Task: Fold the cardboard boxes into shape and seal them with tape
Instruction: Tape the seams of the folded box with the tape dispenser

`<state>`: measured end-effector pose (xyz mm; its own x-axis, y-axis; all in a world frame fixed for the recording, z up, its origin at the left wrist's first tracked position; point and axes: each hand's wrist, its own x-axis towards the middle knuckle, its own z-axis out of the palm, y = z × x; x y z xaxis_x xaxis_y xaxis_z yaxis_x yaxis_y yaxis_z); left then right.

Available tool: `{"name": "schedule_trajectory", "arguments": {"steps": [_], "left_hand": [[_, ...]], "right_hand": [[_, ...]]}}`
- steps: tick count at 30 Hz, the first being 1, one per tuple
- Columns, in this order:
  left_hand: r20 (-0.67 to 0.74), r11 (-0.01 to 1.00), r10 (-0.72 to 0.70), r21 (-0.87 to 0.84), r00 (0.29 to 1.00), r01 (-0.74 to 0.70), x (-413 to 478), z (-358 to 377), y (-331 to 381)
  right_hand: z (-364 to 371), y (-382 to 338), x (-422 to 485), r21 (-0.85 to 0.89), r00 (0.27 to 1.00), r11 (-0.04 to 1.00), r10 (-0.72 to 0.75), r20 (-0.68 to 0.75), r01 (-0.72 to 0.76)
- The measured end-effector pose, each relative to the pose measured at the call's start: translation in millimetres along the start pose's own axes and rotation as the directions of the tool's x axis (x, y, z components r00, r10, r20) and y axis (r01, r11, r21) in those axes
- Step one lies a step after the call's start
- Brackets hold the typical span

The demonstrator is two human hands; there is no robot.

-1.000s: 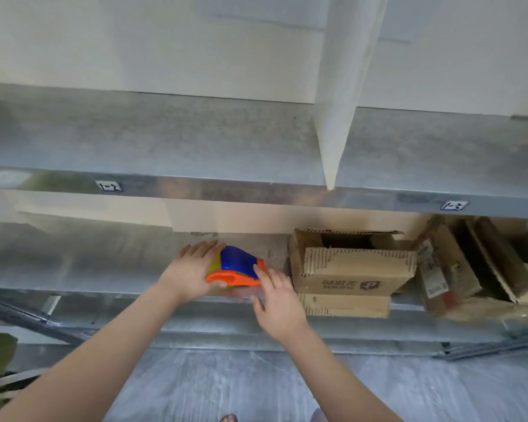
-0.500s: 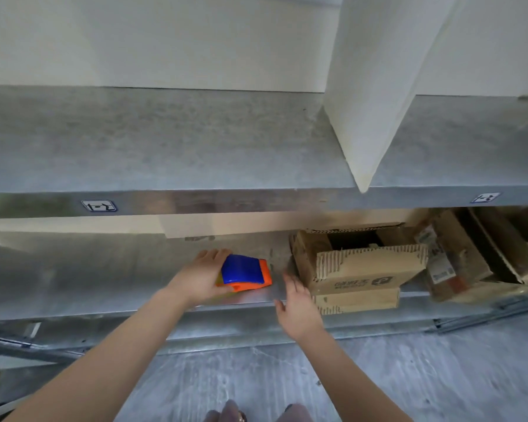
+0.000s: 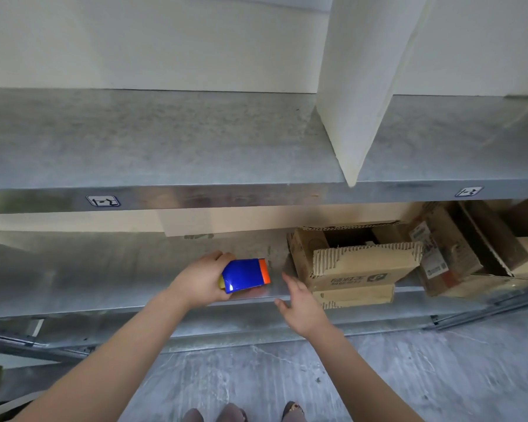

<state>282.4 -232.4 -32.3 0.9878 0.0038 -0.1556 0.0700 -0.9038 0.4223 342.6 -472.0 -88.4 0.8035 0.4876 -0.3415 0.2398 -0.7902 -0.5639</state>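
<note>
A blue and orange tape dispenser (image 3: 246, 275) sits at the front of the lower metal shelf (image 3: 104, 278), and my left hand (image 3: 203, 281) grips its left end. My right hand (image 3: 302, 306) hovers just right of it with fingers spread, touching nothing. A stack of brown cardboard boxes (image 3: 354, 269) stands on the same shelf to the right of my right hand; the top one has a torn, open flap. More flattened and tilted cardboard boxes (image 3: 457, 248) lean further right.
An upper metal shelf (image 3: 153, 141) juts out above, with a white divider panel (image 3: 363, 86) standing on it. Small label tags (image 3: 102, 201) mark the shelf edge. Below is grey concrete floor (image 3: 287, 379), with feet at the bottom edge.
My right hand has let go of the tape dispenser and drawn back toward me and to the right. My left hand keeps its hold, and the dispenser has turned blue side up.
</note>
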Motion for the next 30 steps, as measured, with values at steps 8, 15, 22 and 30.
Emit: {"name": "schedule_trajectory", "arguments": {"steps": [8, 15, 22, 30], "left_hand": [[0.005, 0.991, 0.005, -0.133, 1.000, -0.004, -10, -44, -15], [-0.041, 0.975, 0.033, -0.216, 0.999, -0.041, -38, -90, -22], [-0.063, 0.956, 0.171, -0.229, 0.983, -0.181, -52, -110, 11], [-0.087, 0.931, 0.292, -0.204, 0.953, -0.304, -54, -116, 71]], "right_hand": [[-3, -4, 6, -0.019, 0.999, 0.999, -0.038, -0.006, 0.038], [-21, -35, 10, 0.131, 0.990, 0.982, -0.139, 0.010, 0.136], [-56, -61, -19, 0.501, 0.975, 0.857, -0.196, 0.104, 0.118], [-90, -36, -58, 0.908, 0.985, 0.412, -0.107, 0.132, -0.077]]}}
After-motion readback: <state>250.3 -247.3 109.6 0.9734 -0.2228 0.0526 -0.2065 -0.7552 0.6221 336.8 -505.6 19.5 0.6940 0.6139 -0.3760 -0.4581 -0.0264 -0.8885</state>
